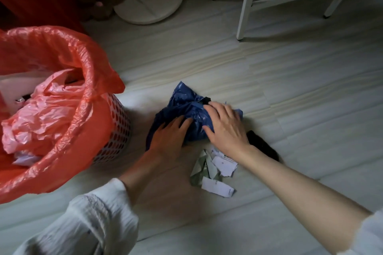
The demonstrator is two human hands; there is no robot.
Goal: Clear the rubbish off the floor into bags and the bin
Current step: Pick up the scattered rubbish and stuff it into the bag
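While both hands lie on it, one blue bag [186, 109] sits crumpled on the floor [290, 99], just right of the bin [116, 130]. We count two hands: the left hand [167, 136] rests flat on the bag's near left side, fingers straight and close together; the right hand [226, 124] presses on its right side with fingers spread, gripping nothing that we can see. There is one bin, a white perforated basket lined with a red liner [51, 51], its left part cut off by the frame edge. Inside it lies crumpled pink plastic [41, 114]; what sits beneath is hidden. Near the right wrist lies one small heap of paper scraps [213, 170]; we cannot count the pieces surely. One dark object [261, 145] lies behind the right forearm, partly hidden and too dim to identify. At the top stand one round white base [149, 0] and white furniture legs [246, 2], both cut off.
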